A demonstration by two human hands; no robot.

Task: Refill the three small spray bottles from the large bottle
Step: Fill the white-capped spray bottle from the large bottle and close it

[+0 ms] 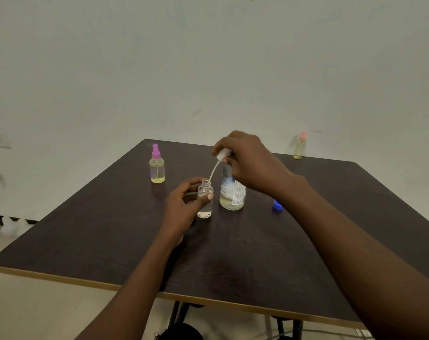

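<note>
Head view: the right hand is pinching a white spray head in curled fingers, above and slightly right of the open small bottle. The head's thin dip tube is slanting down and left, its lower tip sitting at the bottle's mouth. The left hand is gripping that bottle around its body, thumb across the front, steadying it on the bench — long axis vertical, mouth pointing straight up. Only a shallow layer of clear liquid is showing at its bottom, so this is probably the uncapping step before filling, though one frame cannot tell whether the tube is going in or out. Just to its right the large bottle is standing upright, its top hidden behind the right hand, pale liquid low inside. A blue cap, likely its own, is lying further right. The next move is calling for setting the spray head aside, then tipping the large bottle carefully over a very narrow mouth. Well apart are standing a purple-topped spray bottle at far left and a pink-topped spray bottle at the far right edge — both capped.
</note>
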